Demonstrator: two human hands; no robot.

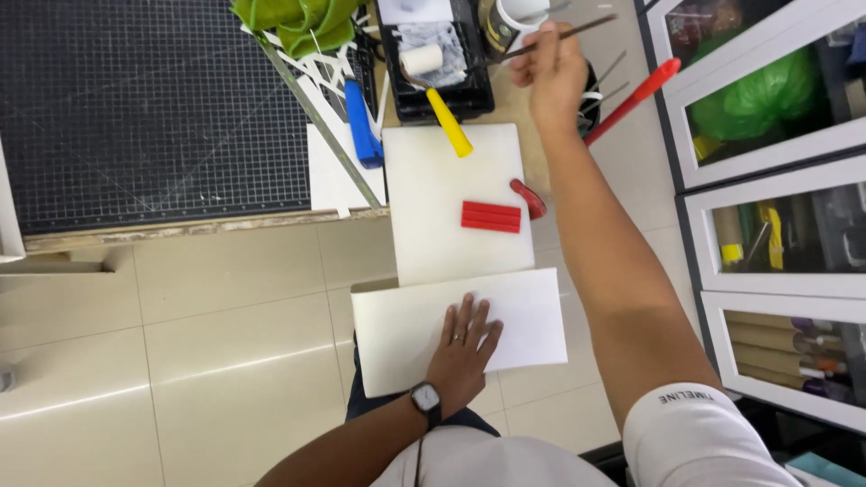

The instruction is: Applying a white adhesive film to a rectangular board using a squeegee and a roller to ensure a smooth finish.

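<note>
White cup (521, 13) at 12 o'clock is cut by the top edge, only its lower rim shows. Green cloth (298, 22) at 11 o'clock is also cropped at the top. Right hand (552, 74) covers the middle of the thin brush (577, 29); bristle end too small to tell. Black tray (437, 99) contents blurred. Cabinet (767, 171) at 3 o'clock runs off the right edge, items behind its glass unclear. Left hand (463, 347) hides part of the white sheet (397, 329).

packages: green bag (767, 90), top cabinet shelf at right | labels/signs/screens: none visible, possibly hidden
</note>
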